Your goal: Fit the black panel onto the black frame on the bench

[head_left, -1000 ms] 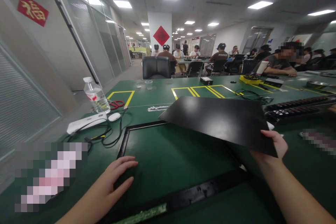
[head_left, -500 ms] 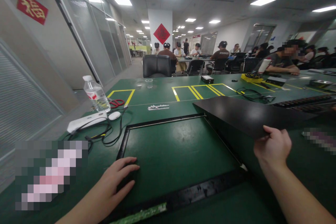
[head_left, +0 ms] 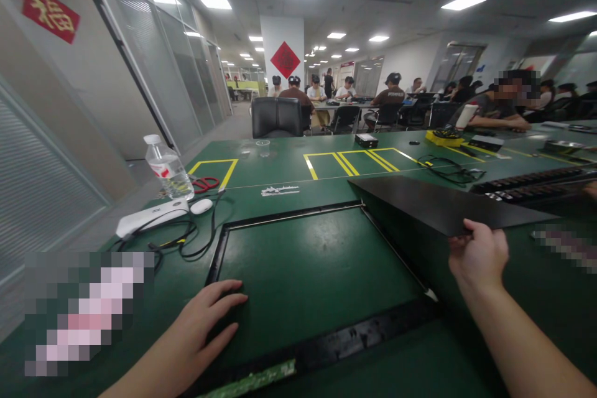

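Note:
A thin black rectangular frame (head_left: 289, 215) lies flat on the green table (head_left: 280, 168), with bare green surface inside it. My left hand (head_left: 205, 323) rests open, fingers flat, on the frame's near left corner. My right hand (head_left: 478, 255) is closed on the near edge of a thin black panel (head_left: 438, 202), which it holds almost level just above the table, to the right of the frame.
A water bottle (head_left: 168, 168), red scissors (head_left: 205, 184), a white power strip (head_left: 152, 216) and black cables (head_left: 186, 239) lie at the left. Black trays (head_left: 532, 186) and more cables (head_left: 448, 168) sit at the right. A black chair (head_left: 277, 117) and several seated people are beyond.
My right hand has carried the black panel off the frame to the right and lowered it nearly flat. My left hand has stayed on the frame's corner.

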Tool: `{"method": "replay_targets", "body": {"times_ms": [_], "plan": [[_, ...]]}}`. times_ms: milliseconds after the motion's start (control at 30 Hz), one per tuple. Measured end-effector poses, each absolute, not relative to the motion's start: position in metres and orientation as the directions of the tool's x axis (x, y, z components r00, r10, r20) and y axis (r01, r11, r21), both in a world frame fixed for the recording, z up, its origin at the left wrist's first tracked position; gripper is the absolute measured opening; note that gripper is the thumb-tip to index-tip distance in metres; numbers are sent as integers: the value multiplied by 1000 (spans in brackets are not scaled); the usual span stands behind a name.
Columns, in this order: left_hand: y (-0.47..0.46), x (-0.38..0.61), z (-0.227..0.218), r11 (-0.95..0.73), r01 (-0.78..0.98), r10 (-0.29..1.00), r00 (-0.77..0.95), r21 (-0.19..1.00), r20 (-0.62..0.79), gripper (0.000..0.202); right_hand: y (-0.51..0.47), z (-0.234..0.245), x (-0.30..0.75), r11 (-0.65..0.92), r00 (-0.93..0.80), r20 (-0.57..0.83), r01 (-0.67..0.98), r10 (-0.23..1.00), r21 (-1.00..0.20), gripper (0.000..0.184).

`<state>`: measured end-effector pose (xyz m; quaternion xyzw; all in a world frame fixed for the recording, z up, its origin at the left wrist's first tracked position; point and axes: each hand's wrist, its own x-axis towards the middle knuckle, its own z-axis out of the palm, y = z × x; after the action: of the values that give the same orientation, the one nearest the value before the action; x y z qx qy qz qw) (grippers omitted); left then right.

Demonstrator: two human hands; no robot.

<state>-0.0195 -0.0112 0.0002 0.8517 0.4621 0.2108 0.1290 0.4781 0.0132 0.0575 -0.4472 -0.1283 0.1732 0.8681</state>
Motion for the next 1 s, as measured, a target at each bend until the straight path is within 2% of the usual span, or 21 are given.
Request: {"method": "replay_targets", "body": {"times_ms": [233, 467, 633, 1000], "plan": [[-13, -20, 0, -603, 729, 797, 533, 324, 283, 35, 19, 47, 489, 476, 888, -2, -248, 460, -844, 35], [-18, -11, 19, -589, 750, 808, 537, 302, 242, 32, 22, 41, 489, 392, 876, -47, -263, 481, -882, 34], [-19, -15, 20, -584, 743, 812, 529, 327, 247, 34, 21, 42, 487, 345, 868, -91, -287, 488, -894, 33], [-19, -17, 16, -591, 750, 806, 540, 297, 241, 33, 18, 48, 482, 344, 857, -113, -318, 503, -883, 31]]}}
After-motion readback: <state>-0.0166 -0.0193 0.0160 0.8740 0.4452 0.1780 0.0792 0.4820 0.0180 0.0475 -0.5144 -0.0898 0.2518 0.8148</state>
